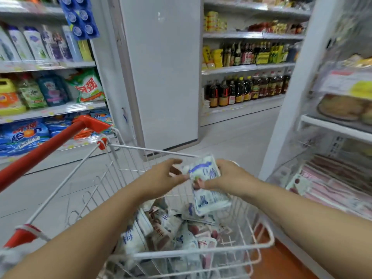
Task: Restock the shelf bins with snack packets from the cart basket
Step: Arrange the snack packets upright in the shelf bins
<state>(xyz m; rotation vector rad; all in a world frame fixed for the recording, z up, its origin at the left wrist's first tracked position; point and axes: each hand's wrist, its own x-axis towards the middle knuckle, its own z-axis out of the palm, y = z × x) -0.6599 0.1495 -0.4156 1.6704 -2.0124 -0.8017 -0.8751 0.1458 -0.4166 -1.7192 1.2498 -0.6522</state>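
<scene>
Snack packets, white-and-blue plastic pouches [161, 232], heaped in white wire cart basket [201, 251]. Left hand [163, 177] touches left edge of 2 raised packets [203, 170], grip state unclear through blur. Right hand [229, 176] grip clamped on both, above basket.

At ten o'clock I read 奇强 on the green-and-white detergent bag [87, 88], KEON on the blue detergent bag [24, 135]; the white-and-blue snack packet [203, 169] print is blurred.

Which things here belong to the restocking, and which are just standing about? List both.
Job: left hand, right hand, held packets, loose packets, cart basket.
Standing about: shampoo bottles, detergent bags, sauce bottles.
</scene>
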